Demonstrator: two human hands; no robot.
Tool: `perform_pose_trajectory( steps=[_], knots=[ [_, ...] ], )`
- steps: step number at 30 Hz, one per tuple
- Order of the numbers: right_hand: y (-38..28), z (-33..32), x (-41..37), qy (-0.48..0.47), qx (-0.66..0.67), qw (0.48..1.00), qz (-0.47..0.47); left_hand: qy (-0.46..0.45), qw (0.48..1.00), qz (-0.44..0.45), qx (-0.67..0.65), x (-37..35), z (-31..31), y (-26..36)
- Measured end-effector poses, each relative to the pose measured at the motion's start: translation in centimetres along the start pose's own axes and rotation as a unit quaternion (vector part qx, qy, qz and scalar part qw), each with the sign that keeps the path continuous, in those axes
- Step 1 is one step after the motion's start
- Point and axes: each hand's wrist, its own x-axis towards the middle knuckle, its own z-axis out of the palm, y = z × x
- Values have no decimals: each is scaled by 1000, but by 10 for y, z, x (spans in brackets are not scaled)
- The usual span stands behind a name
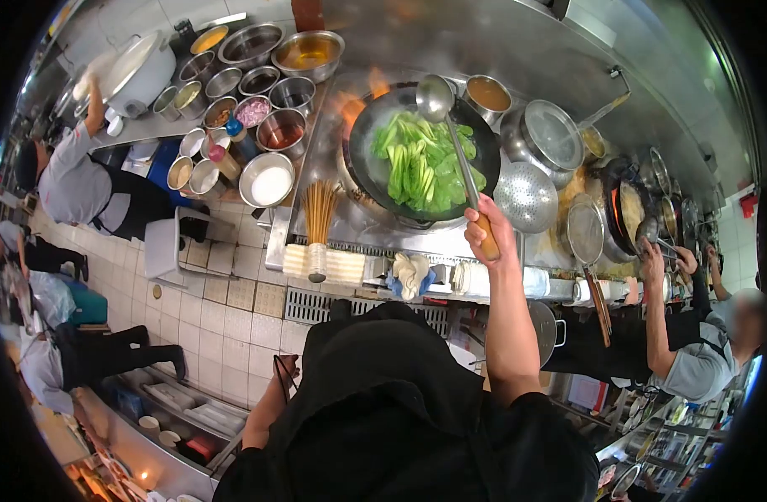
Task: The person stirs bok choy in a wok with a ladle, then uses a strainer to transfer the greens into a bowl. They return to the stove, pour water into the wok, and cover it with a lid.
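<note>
My right hand (494, 224) is closed around the wooden handle of a long metal ladle (434, 99). The ladle reaches over a black wok (485, 144), its bowl above the far rim. Leafy greens (417, 167) with pale stalks lie in the wok, and flames (351, 111) rise at its left side. Down by my left side, my left hand (288, 366) is closed on what looks like a thin black cord (281, 368), away from the stove. A bamboo wok brush (320, 205) lies left of the wok.
Several metal bowls of ingredients, one with white powder (271, 181), crowd the left counter. A perforated strainer (526, 197) and a pot of brown liquid (488, 94) flank the wok. A co-worker (693, 360) stands at the right; others are at the left, near a stool (168, 247).
</note>
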Motion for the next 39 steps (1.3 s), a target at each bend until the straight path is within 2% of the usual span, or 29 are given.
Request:
perform_pose_trajectory(
  steps=[2, 4, 6, 7, 9, 10, 12, 16, 18, 19, 20, 22, 23, 27, 29, 30, 32, 35, 36, 38, 39],
  knots=[
    [2, 4, -2, -2, -29, 1000, -11, -6, 995, 64, 70, 10, -4, -7],
    [3, 9, 0, 66, -140, 987, -52, -7, 992, 81, 97, 9, -4, 3],
    [6, 9, 6, 94, -163, 980, -61, 36, 998, -29, -31, 0, 0, 24],
    [7, 8, 9, 122, -185, 973, -67, 36, 998, -27, -32, 4, 1, 24],
    [9, 5, 10, 123, -182, 974, -49, 23, 997, 26, 67, 16, 1, 15],
    [11, 2, 10, 126, -178, 976, -31, 22, 997, 27, 66, 19, 0, 11],
    [15, -5, 13, 101, -162, 981, -13, 1, 992, 87, 93, 20, -1, 8],
    [30, -8, 19, 99, -206, 973, 14, 18, 997, 51, 61, 17, -1, 14],
    [34, -4, 18, 97, -221, 970, 10, -20, 991, 110, 71, 17, -6, 15],
    [34, -1, 16, 99, -230, 968, 7, -8, 998, 18, 56, 25, -5, 17],
    [34, 1, 13, 97, -230, 968, 9, -5, 998, 17, 54, 27, -6, 16],
    [36, 5, 5, 122, -258, 958, -30, -1, 988, 87, 128, 28, -10, 10],
    [35, 1, 3, 120, -259, 957, -45, 0, 988, 84, 126, 28, -9, 6],
    [19, 2, -15, 118, -281, 949, -74, -10, 994, 71, 85, 24, -11, 8],
    [12, 10, -26, 120, -288, 947, -72, -29, 997, -5, 67, 12, -9, 22],
    [9, 13, -32, 122, -294, 946, -69, -30, 997, -5, 68, 11, -7, 20],
    [7, 17, -41, 121, -302, 943, -64, 1, 982, -52, -183, 4, -3, 12],
    [13, 19, -51, 125, -309, 942, -44, -38, 973, -32, -223, 10, -10, 5],
    [17, 18, -51, 111, -320, 940, -39, -39, 974, -32, -222, 9, -9, 8],
    [27, 14, -48, 100, -328, 939, -35, -8, 998, 45, -35, 9, -7, 15],
    [34, 13, -41, 109, -379, 918, -49, -9, 998, 46, -32, 10, -7, 19]
  ],
)
